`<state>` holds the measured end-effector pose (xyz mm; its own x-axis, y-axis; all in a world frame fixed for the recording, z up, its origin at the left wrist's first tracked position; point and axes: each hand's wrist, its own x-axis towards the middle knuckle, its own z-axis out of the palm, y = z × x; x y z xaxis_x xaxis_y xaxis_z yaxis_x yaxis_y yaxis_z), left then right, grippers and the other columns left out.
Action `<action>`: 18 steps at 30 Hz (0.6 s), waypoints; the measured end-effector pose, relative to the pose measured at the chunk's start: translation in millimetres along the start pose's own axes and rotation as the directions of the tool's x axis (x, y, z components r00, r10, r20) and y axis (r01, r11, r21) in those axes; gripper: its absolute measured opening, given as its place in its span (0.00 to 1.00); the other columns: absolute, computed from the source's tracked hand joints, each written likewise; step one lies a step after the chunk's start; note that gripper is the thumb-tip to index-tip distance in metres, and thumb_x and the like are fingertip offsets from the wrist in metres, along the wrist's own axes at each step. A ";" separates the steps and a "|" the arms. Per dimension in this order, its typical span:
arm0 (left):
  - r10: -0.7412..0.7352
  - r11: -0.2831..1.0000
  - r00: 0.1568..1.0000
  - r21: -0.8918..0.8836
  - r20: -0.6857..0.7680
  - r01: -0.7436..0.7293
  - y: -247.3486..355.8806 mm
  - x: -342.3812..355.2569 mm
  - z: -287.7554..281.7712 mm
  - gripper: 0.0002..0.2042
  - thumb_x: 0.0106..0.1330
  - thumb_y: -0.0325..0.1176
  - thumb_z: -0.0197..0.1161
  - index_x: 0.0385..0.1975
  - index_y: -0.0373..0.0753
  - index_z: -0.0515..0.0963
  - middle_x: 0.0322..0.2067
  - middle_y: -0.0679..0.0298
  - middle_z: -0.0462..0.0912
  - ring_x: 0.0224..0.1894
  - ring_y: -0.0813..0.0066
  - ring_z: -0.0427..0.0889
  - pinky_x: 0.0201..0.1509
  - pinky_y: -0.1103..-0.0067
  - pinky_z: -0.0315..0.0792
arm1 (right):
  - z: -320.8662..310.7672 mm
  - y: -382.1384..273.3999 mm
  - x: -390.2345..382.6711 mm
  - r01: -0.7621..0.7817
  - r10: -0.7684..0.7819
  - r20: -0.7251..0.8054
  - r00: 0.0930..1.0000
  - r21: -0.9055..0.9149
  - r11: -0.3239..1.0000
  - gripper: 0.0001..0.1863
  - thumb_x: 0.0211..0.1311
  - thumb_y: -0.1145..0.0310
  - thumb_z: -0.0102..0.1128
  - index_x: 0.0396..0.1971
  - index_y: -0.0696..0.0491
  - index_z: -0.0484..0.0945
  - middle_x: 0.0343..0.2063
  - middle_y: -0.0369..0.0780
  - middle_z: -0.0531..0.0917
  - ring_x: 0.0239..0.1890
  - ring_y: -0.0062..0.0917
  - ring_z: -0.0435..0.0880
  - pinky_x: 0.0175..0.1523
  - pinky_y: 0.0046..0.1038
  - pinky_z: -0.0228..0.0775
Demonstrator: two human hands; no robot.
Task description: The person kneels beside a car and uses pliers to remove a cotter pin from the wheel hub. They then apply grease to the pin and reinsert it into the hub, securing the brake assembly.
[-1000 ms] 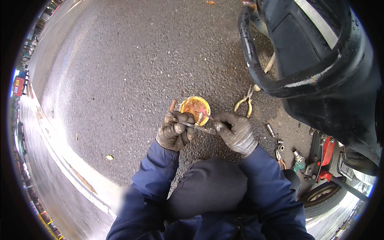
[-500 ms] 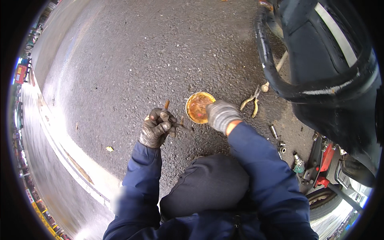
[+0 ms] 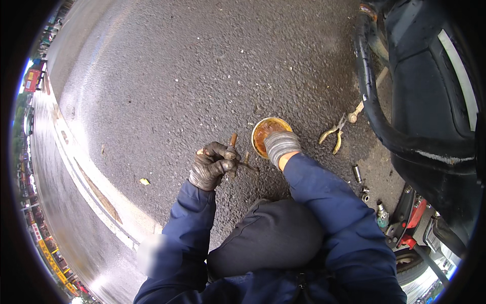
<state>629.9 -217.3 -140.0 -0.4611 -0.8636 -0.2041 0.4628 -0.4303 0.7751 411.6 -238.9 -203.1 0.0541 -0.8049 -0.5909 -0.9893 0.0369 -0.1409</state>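
In my left hand (image 3: 208,166), gloved and dirty, the fingers close round a rusty metal pin (image 3: 233,140) that points up and away. Thin dark prongs stick out to the right below it; whether they belong to the same piece I cannot tell. A round tub (image 3: 255,133) with a yellowish rim stands on the asphalt to the right, with brown, grease-like stuff inside. My right hand (image 3: 281,146), in a grey glove, reaches over the tub's near side into it. Its fingers are hidden, so I cannot see whether they grip anything.
Pliers with yellow handles (image 3: 328,136) lie right of the tub, near a metal rod with a rounded end (image 3: 353,117). Sockets (image 3: 358,173) and a green-and-silver tool (image 3: 382,215) lie nearer. A red jack (image 3: 417,213) stands beside a black vehicle (image 3: 430,101) with a tubular bar.
My right hand has gone deeper into the tub, its fingers now out of sight. My left hand still holds the rusty pin. The whole view has shifted slightly.
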 end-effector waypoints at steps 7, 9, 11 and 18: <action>0.015 0.982 0.999 0.190 -0.045 -0.007 4.2 -0.1 11.6 0.08 0.55 0.23 0.70 0.32 0.33 0.79 0.32 0.57 0.83 0.28 0.72 0.81 0.30 0.78 0.77 | -25.3 11.0 -26.0 0.010 -0.012 -0.030 0.999 -0.061 0.998 0.14 0.63 0.69 0.49 0.39 0.51 0.85 0.38 0.45 0.86 0.40 0.38 0.86 0.42 0.41 0.78; -0.008 0.956 0.996 0.291 -0.083 0.032 6.5 -0.7 14.9 0.07 0.55 0.23 0.70 0.32 0.33 0.79 0.32 0.57 0.83 0.29 0.73 0.81 0.31 0.78 0.77 | -31.5 21.9 -39.2 0.012 -0.021 -0.114 0.993 -0.073 0.997 0.12 0.60 0.67 0.52 0.35 0.52 0.85 0.33 0.46 0.86 0.36 0.41 0.86 0.41 0.41 0.77; 0.018 0.935 0.998 0.355 -0.053 0.002 7.1 0.8 18.7 0.07 0.56 0.21 0.69 0.32 0.33 0.79 0.33 0.58 0.83 0.30 0.74 0.81 0.32 0.78 0.77 | -39.9 35.4 -56.0 0.021 -0.006 -0.207 0.978 0.067 0.998 0.12 0.61 0.65 0.52 0.35 0.54 0.84 0.32 0.46 0.86 0.36 0.41 0.86 0.44 0.41 0.77; 0.033 0.874 0.999 0.484 0.003 -0.031 2.5 11.0 40.3 0.05 0.59 0.18 0.64 0.31 0.35 0.78 0.32 0.59 0.84 0.31 0.76 0.81 0.30 0.82 0.74 | -62.8 71.0 -113.2 0.264 0.027 -0.342 0.939 0.770 0.581 0.12 0.57 0.67 0.62 0.36 0.59 0.82 0.23 0.44 0.83 0.26 0.27 0.81 0.37 0.29 0.74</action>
<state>595.4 -217.3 -116.2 -0.4479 -0.8765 -0.1763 0.0522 -0.2225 0.9735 326.7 -182.4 -96.3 -0.0221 -0.9577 -0.2868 -0.4559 0.2649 -0.8497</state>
